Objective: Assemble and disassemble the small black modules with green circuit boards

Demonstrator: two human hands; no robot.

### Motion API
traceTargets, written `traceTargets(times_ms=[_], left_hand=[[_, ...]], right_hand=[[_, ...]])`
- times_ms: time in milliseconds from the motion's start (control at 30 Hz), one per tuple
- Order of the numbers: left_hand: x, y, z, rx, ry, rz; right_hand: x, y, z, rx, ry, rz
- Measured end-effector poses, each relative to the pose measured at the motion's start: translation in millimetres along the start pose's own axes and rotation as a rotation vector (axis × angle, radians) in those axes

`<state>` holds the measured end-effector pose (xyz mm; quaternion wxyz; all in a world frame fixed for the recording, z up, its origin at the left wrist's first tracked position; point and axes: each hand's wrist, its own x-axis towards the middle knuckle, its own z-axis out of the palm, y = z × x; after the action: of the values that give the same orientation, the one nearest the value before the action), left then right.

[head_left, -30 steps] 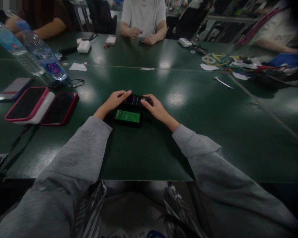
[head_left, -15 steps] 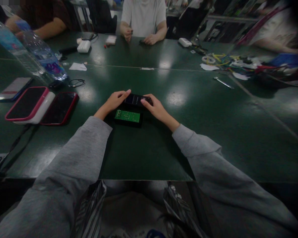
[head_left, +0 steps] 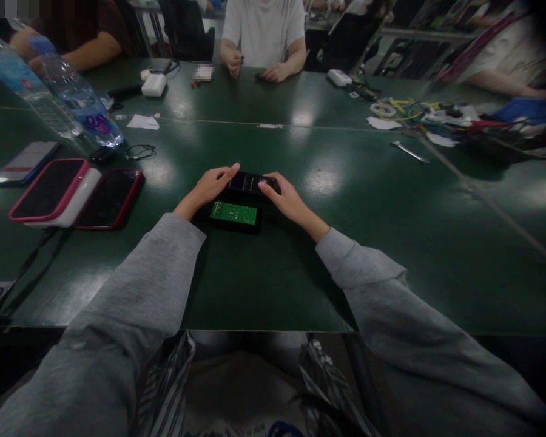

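Note:
A black handheld device (head_left: 250, 182) with a small screen and buttons is held between my two hands. My left hand (head_left: 213, 184) grips its left end, thumb along the top edge. Around the right end is my right hand (head_left: 279, 193), its thumb on the face near the buttons. Just below the device, nearer to me, a green circuit board (head_left: 233, 213) in a black casing lies flat on the dark green table (head_left: 264, 279).
Phones in red cases (head_left: 110, 198), a white block (head_left: 82, 197) and tilted water bottles (head_left: 84, 109) stand at the left. A wrench (head_left: 409, 152) and tangled cables (head_left: 455, 115) lie at the right. Across the table sits a person in a white shirt (head_left: 264, 30).

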<state>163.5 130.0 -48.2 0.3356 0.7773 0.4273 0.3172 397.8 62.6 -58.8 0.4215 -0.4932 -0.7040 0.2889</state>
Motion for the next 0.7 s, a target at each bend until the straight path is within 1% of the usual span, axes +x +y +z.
traceTargets(times_ms=[333,700], left_hand=[[2.6,-5.5,1.9,-0.037,0.005,-0.006],[3.5,-4.8,2.4,0.007,0.018,0.001]], right_hand=[[-1.0,-0.7,-0.4,-0.012,-0.014,0.01],[-0.9,-0.8,-0.1,-0.029,0.002,-0.005]])
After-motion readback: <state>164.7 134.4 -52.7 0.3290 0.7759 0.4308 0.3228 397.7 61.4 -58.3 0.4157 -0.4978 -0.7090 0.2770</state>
